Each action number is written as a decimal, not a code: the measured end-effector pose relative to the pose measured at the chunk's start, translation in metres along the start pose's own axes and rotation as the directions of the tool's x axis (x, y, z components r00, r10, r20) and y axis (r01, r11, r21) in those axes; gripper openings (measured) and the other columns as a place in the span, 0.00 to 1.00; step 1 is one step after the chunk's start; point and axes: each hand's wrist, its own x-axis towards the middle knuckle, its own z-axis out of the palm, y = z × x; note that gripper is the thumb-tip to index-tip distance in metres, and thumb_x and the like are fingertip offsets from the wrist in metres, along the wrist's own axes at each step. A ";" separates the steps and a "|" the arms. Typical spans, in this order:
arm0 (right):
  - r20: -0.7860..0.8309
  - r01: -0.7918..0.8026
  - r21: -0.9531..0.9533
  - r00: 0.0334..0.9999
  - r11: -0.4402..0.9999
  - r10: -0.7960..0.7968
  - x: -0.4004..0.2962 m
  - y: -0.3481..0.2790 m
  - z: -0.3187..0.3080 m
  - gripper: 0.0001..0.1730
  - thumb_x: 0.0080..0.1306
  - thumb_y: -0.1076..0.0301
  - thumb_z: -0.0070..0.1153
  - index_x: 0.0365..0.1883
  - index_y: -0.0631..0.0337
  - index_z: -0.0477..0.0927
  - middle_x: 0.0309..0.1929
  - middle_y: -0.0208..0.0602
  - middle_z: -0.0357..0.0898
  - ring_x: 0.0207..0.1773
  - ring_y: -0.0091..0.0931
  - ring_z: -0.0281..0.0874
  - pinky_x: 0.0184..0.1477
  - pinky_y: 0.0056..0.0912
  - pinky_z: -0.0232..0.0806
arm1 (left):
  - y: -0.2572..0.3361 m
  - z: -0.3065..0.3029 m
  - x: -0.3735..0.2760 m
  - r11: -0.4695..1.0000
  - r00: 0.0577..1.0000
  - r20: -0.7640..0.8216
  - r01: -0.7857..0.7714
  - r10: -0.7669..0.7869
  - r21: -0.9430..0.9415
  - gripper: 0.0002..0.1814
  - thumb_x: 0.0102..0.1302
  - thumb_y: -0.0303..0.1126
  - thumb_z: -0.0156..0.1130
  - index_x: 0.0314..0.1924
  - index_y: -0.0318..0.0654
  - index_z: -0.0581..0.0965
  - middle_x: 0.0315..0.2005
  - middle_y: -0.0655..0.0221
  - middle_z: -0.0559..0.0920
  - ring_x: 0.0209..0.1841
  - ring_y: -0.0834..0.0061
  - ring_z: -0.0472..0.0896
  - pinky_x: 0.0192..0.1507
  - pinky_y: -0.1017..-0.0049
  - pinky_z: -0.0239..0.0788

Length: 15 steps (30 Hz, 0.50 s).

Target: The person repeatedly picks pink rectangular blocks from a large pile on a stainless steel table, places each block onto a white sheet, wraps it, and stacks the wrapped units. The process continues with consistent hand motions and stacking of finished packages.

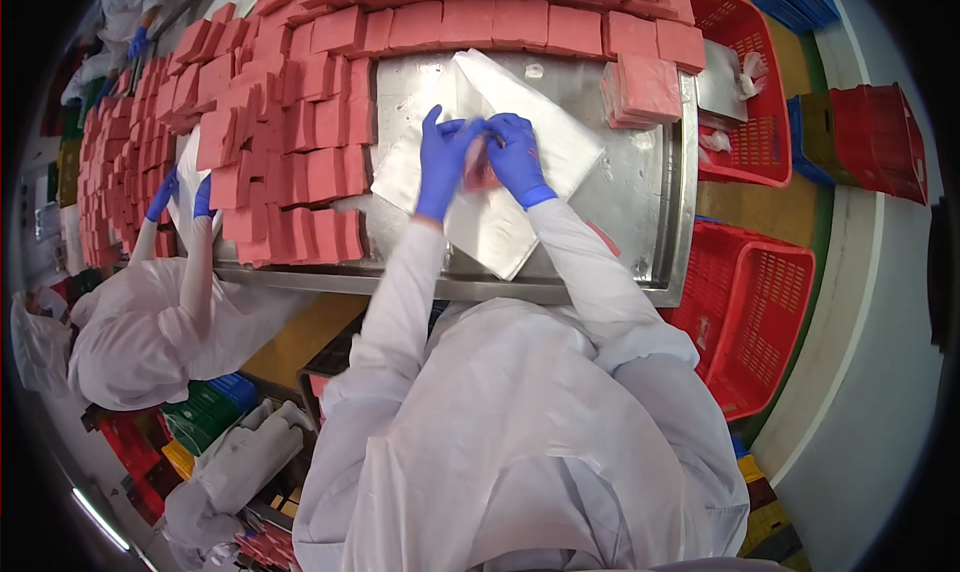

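My left hand (445,156), in a blue glove, pinches near the top of a small pink slab (480,168) that looks wrapped in clear film. Its outer finger sticks out away from the slab. My right hand (516,152), gloved too, has its fingers curled at the slab's other upper corner. Motion blur and the fingers hide exactly where each grips. Beneath both hands, white plastic sheets or flat bags (495,238) lie askew on the steel table (637,189). A stack of pink slabs under clear film (643,88) stands to the right.
Rows of stacked pink slabs (330,171) line the table's left and far sides. A raised metal rim (679,204) bounds the right edge. Red crates (772,317) stand beyond it. At the left, a co-worker's gloved hands (162,195) handle a white sheet.
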 end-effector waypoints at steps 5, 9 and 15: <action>0.049 -0.205 0.135 0.979 0.969 0.200 0.004 -0.016 0.004 0.19 0.50 0.79 0.53 0.41 0.56 0.84 0.43 0.42 0.78 0.48 0.40 0.73 0.53 0.38 0.67 | 0.010 -0.026 0.027 0.780 0.976 0.202 -0.185 0.077 0.597 0.19 0.56 0.39 0.69 0.44 0.35 0.80 0.37 0.62 0.81 0.40 0.63 0.80 0.45 0.68 0.72; -0.002 -0.174 0.140 0.984 0.975 0.176 0.004 -0.016 0.002 0.29 0.52 0.79 0.53 0.54 0.52 0.79 0.54 0.47 0.73 0.56 0.42 0.70 0.58 0.40 0.65 | -0.004 -0.020 -0.048 0.692 0.895 0.261 -0.446 0.362 0.568 0.26 0.58 0.38 0.68 0.57 0.39 0.76 0.56 0.57 0.77 0.60 0.59 0.74 0.60 0.66 0.68; 0.258 0.412 -0.335 0.905 0.847 -0.338 -0.031 -0.050 -0.032 0.25 0.56 0.74 0.54 0.55 0.59 0.77 0.58 0.49 0.72 0.63 0.44 0.67 0.65 0.44 0.62 | 0.007 -0.033 -0.040 0.577 0.858 0.434 -0.508 0.274 0.640 0.43 0.53 0.36 0.72 0.69 0.46 0.65 0.69 0.55 0.62 0.67 0.57 0.65 0.64 0.65 0.65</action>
